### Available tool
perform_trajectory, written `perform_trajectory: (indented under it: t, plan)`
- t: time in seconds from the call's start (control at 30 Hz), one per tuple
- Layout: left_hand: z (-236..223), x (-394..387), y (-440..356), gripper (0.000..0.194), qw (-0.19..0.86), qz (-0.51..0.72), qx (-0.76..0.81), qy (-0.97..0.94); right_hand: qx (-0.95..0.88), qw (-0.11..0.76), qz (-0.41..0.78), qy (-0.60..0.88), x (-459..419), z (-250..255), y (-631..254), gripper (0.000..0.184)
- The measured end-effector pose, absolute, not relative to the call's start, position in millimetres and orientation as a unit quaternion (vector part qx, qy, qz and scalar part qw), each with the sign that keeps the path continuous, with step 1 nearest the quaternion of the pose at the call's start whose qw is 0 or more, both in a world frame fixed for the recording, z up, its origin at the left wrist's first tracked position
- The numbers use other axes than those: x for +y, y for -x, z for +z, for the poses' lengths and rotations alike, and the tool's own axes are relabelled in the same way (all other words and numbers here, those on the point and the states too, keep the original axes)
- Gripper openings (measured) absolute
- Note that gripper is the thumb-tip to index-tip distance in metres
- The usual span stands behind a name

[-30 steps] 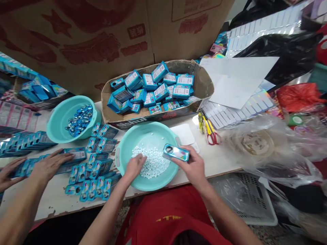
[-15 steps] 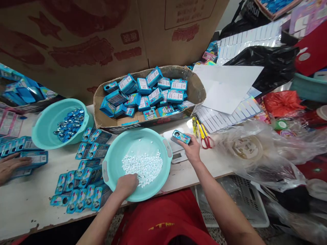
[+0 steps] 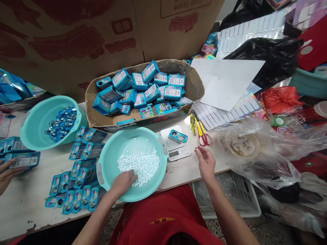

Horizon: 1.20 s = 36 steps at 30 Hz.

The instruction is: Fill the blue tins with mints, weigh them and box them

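My left hand rests in a turquoise basin, fingers curled at the edge of a pile of small white candies. Whatever those fingers hold is hidden. A blue candy box with a round hole in its end lies on a white digital scale, to the right of the basin. My right hand is apart from the scale, near the red scissors handles, with fingers apart and nothing in it. Several blue boxes with round holes stand grouped left of the basin.
Behind the basin is a cut-down carton of blue boxes. A second turquoise basin holds shiny blue and silver pieces. At far left, another person's hand touches a blue box. Paper sheets and clear plastic lie right.
My right hand has let go of the blue box, which now lies on the scale, and has moved right and down. My left hand stays in the candies, its fingers slightly shifted.
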<state>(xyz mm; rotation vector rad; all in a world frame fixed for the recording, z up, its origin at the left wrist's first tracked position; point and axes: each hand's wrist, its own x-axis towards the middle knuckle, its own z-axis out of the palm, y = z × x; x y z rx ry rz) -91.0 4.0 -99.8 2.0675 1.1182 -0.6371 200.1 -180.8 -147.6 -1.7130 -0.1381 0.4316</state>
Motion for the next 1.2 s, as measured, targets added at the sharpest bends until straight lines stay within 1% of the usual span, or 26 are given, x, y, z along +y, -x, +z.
perform_trajectory:
  t: [0.07, 0.17, 0.23, 0.3, 0.37, 0.5, 0.63, 0.73, 0.83, 0.87, 0.9, 0.97, 1.03, 1.13, 1.2]
  plan:
    - [-97, 9, 87, 0.035, 0.478, -0.131, 0.469, -0.731, -0.057, 0.633, 0.187, 0.749, -185, -149, -196, 0.040]
    - [-82, 16, 77, 0.043, 0.672, -0.012, 0.483, -0.561, -0.057, 0.630, 0.186, 0.752, -189, -148, -193, 0.039]
    - [-69, 20, 70, 0.041, 0.762, 0.060, 0.454, -0.457, -0.060, 0.627, 0.188, 0.754, -190, -146, -193, 0.039]
    - [-62, 21, 64, 0.038, 0.810, 0.127, 0.425, -0.383, -0.066, 0.624, 0.188, 0.755, -189, -145, -193, 0.038]
    - [-66, 20, 56, 0.035, 0.818, 0.141, 0.439, -0.344, -0.072, 0.621, 0.185, 0.758, -187, -144, -194, 0.038]
    - [-87, 10, 43, 0.033, 0.785, 0.067, 0.512, -0.343, -0.088, 0.615, 0.187, 0.761, -182, -143, -196, 0.038]
    - [-95, 4, 35, 0.038, 0.778, 0.097, 0.531, -0.321, -0.102, 0.619, 0.196, 0.754, -174, -137, -196, 0.040]
    - [-94, 5, 27, 0.041, 0.773, 0.140, 0.544, -0.296, -0.138, 0.614, 0.200, 0.751, -160, -134, -194, 0.049]
    - [-92, 8, 13, 0.042, 0.778, 0.165, 0.544, -0.268, -0.208, 0.596, 0.188, 0.753, -137, -132, -195, 0.067]
    - [-90, 9, 7, 0.041, 0.781, 0.173, 0.542, -0.256, -0.229, 0.590, 0.186, 0.751, -129, -132, -196, 0.068]
    - [-88, 10, 0, 0.039, 0.786, 0.182, 0.539, -0.242, -0.244, 0.587, 0.188, 0.749, -121, -130, -197, 0.064]
    - [-78, 11, -12, 0.037, 0.798, 0.206, 0.526, -0.207, -0.264, 0.584, 0.192, 0.743, -109, -122, -198, 0.051]
    - [-62, 11, -24, 0.038, 0.809, 0.244, 0.505, -0.175, -0.287, 0.577, 0.175, 0.745, -106, -106, -196, 0.040]
    - [-29, 8, -38, 0.041, 0.811, 0.311, 0.460, -0.180, -0.343, 0.550, 0.125, 0.752, -113, -72, -181, 0.033]
    - [-10, 3, -46, 0.043, 0.803, 0.356, 0.427, -0.215, -0.388, 0.532, 0.122, 0.743, -119, -52, -165, 0.030]
